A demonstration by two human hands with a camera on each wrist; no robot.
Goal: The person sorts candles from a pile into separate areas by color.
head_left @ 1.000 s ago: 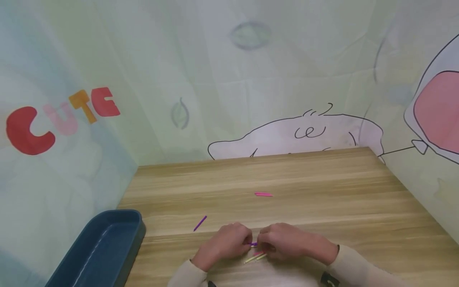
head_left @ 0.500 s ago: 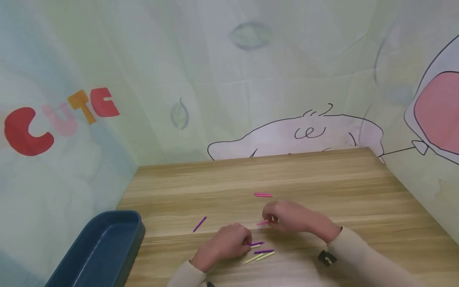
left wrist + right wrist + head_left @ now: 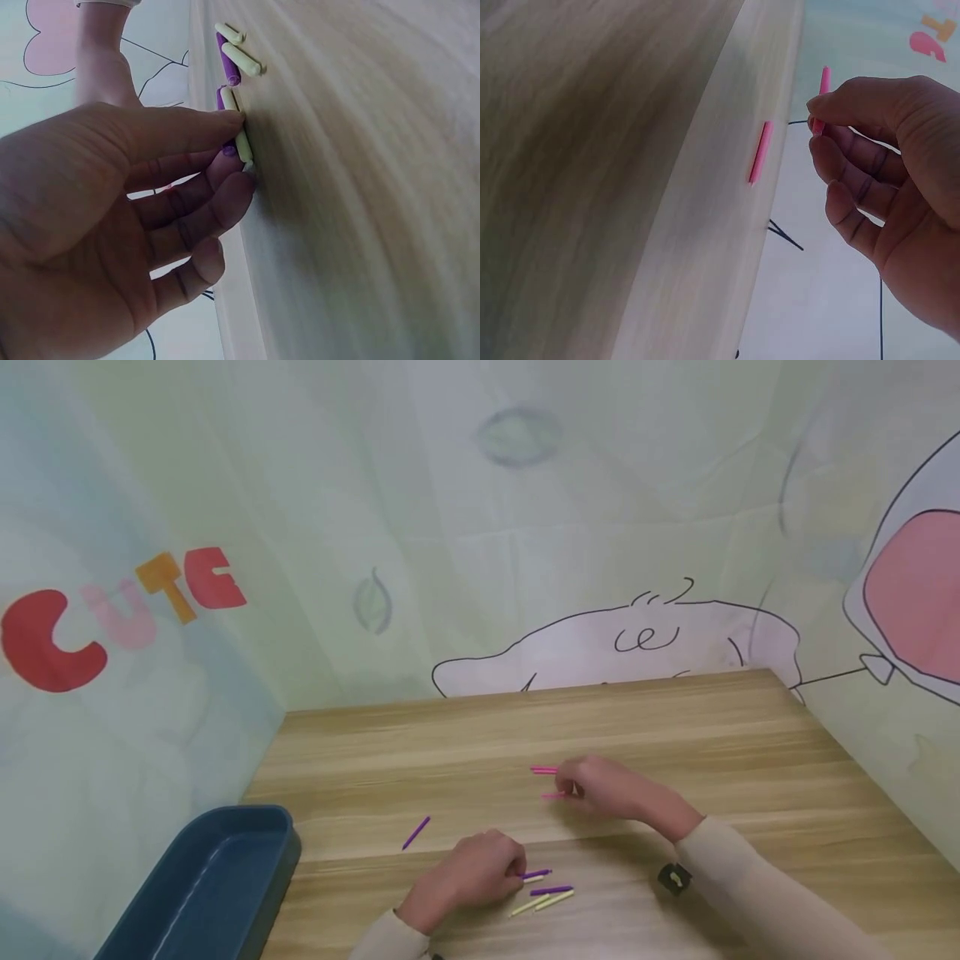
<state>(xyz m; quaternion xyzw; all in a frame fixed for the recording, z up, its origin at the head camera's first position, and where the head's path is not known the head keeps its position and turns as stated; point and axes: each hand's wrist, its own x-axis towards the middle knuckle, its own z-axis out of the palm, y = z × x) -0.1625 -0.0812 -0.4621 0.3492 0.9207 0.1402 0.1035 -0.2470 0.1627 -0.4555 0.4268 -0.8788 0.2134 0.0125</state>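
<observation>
My right hand [image 3: 603,787] pinches a thin pink stick [image 3: 825,79] between thumb and fingers, held above the table. Just beyond it, a pair of pink sticks [image 3: 542,770] lies side by side on the wood, partly covered by my fingers in the head view. Lower down, my left hand [image 3: 478,868] pinches the ends of a purple stick [image 3: 536,873] and a pale yellow stick [image 3: 238,131] that lie together at the tabletop. Close to those fingertips rest another purple stick [image 3: 551,890] and two yellow sticks [image 3: 555,900].
A single purple stick [image 3: 416,832] lies slanted, left of the hands. At the left edge stands a deep blue tray [image 3: 291,852]. The wooden table [image 3: 420,735] ends at a printed cloth backdrop [image 3: 450,527] behind and on both sides.
My right hand has lifted away from beside the left hand with a pink stick and moved up the table towards the pink pair. The left hand has stayed almost still.
</observation>
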